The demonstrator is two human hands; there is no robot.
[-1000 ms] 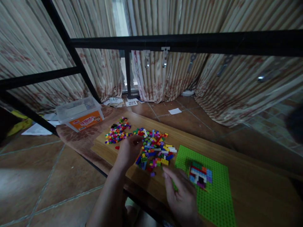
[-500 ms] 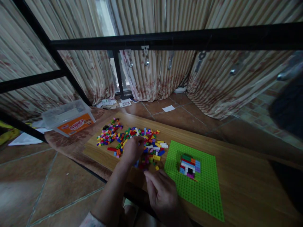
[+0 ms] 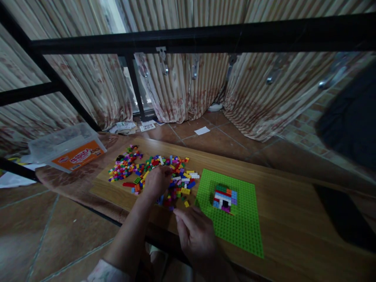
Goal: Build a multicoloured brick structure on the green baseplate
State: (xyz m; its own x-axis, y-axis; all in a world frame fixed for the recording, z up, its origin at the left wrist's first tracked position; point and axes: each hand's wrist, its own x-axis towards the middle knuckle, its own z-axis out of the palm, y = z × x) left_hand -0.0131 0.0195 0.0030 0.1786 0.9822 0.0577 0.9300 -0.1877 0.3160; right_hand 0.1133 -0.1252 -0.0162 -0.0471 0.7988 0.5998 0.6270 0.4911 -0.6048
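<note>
My left hand (image 3: 158, 181) reaches over a spread pile of small coloured building bricks (image 3: 179, 178), its fingers curled down among them. Whether a brick sits in those fingertips is hidden. Closer to me, my right hand (image 3: 196, 232) hovers at the board's front edge with thumb and forefinger pressed together; anything in that pinch is too small to make out. Right of the pile lies a green studded baseplate (image 3: 241, 231). On it stands a small block of joined bricks (image 3: 225, 198) in white, red, green, orange, blue and purple, with a dark gap in its front.
A clear plastic tub (image 3: 70, 145) with an orange label stands left on a brown cloth. The wooden board (image 3: 288, 223) carries a dark flat panel (image 3: 343, 215) at right. A black metal bar (image 3: 190, 37) with hooks crosses ahead of the curtains.
The whole view has shifted, so everything appears further left. My left hand stays over the bricks and my right hand keeps its pinch; the baseplate and built block look unchanged.
</note>
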